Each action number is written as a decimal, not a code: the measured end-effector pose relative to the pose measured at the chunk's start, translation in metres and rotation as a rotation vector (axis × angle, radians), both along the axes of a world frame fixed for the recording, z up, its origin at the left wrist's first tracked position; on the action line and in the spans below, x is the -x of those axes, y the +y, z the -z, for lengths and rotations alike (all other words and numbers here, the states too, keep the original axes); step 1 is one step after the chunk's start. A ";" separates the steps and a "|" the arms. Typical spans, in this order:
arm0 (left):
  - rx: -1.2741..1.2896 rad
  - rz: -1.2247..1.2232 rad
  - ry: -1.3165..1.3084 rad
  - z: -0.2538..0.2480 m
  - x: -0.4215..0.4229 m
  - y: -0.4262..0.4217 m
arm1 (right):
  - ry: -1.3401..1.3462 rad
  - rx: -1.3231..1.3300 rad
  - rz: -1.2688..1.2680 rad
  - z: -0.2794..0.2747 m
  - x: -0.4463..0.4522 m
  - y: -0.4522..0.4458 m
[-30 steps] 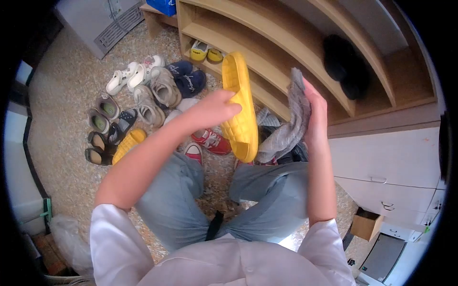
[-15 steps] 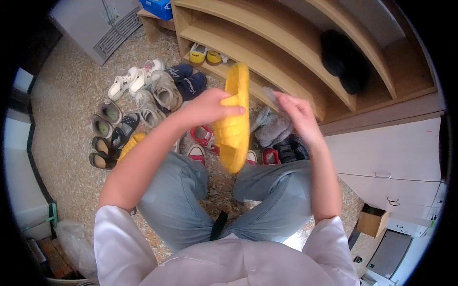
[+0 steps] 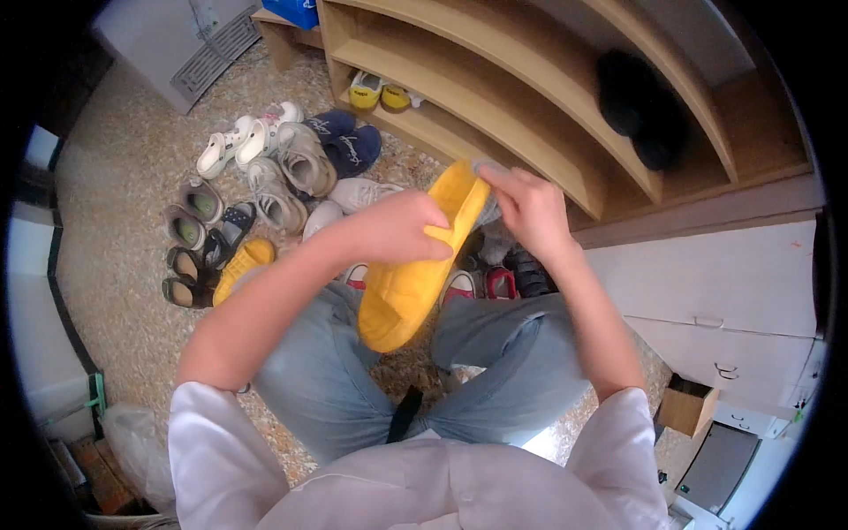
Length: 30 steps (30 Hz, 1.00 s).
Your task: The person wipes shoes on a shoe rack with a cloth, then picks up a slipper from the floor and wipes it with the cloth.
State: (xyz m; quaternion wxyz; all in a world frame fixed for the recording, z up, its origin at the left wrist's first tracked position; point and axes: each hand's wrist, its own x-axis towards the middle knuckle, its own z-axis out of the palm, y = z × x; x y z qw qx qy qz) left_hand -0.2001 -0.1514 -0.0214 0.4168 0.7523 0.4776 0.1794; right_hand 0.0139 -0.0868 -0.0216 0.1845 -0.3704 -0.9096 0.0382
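A yellow slipper (image 3: 395, 299) is tilted in front of my knees. My left hand (image 3: 408, 228) is closed around its strap at the side. At the slipper's upper end, my right hand (image 3: 532, 212) pinches a small pale, see-through wipe or scrap (image 3: 482, 167) and presses it to the rim; its exact kind is hard to make out. Another yellow slipper (image 3: 245, 263) lies on the floor beyond my left forearm, partly hidden by it. Pale sneakers (image 3: 365, 193) rest on the floor behind my left hand.
Several shoes crowd the floor ahead, including white clogs (image 3: 237, 143), dark blue slippers (image 3: 355, 155) and black flats (image 3: 185, 281). A wooden shoe rack (image 3: 495, 115) curves across the back, holding yellow shoes (image 3: 380, 94) and black footwear (image 3: 640, 110). White cabinets (image 3: 707, 283) stand at right.
My left hand has tilted the slipper, its lower end swinging left and toward me. My right hand has moved left, bringing the pale scrap onto the slipper's upper rim.
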 end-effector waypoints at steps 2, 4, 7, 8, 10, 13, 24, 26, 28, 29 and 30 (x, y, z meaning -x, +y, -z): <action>-0.020 0.006 -0.058 0.001 0.000 -0.001 | 0.242 0.049 -0.171 0.008 -0.003 -0.004; -0.082 -0.047 0.041 0.003 0.005 0.003 | 0.248 0.159 -0.217 0.008 0.001 -0.023; -0.169 -0.102 0.032 0.003 0.005 0.003 | 0.165 0.138 -0.214 0.006 0.003 -0.029; -0.165 -0.101 0.030 0.004 0.004 0.003 | 0.144 0.116 -0.163 0.002 0.004 -0.024; -0.182 -0.108 0.013 0.005 0.001 0.002 | 0.122 0.094 -0.116 0.001 0.004 -0.017; -0.181 -0.099 -0.005 0.005 -0.003 0.001 | 0.265 0.073 -0.141 0.001 0.005 -0.018; -0.217 -0.111 -0.057 -0.008 -0.006 0.000 | 0.280 0.065 -0.145 -0.004 0.004 -0.017; -0.169 -0.132 -0.014 -0.008 -0.003 -0.001 | 0.304 0.154 -0.208 0.005 0.006 -0.033; -0.270 -0.098 0.040 -0.005 0.000 -0.003 | 0.225 0.155 -0.170 0.003 0.005 -0.032; -0.266 -0.098 0.041 -0.002 0.000 -0.004 | 0.226 0.159 -0.170 0.002 0.006 -0.031; -0.345 -0.097 0.049 0.001 -0.001 -0.004 | 0.188 0.079 -0.144 0.001 0.007 -0.027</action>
